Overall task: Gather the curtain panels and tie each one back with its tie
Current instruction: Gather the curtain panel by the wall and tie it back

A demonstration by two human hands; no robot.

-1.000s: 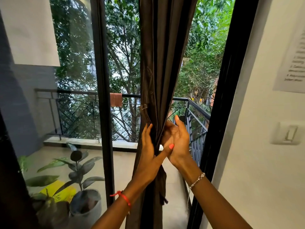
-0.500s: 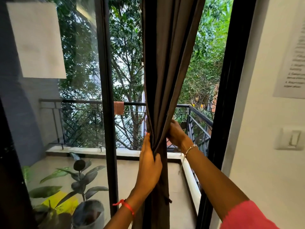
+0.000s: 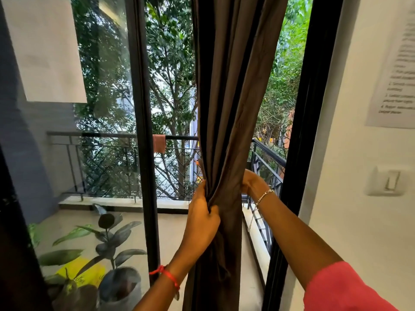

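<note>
Gathering: left hand [image 3: 202,218] pinches the dark brown fabric curtain panel [image 3: 233,97]; right hand [image 3: 251,182] reaches behind, grip unclear. Next likely needs its tie.

left hand [image 3: 202,221]: fingers clenched | right hand [image 3: 249,182]: fingers curled, wrist bent

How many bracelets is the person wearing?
2. A red thread band circles the left wrist, low in the middle; a silver chain bracelet sits on the right wrist beside the curtain. The pink sleeve could hide more.
</note>
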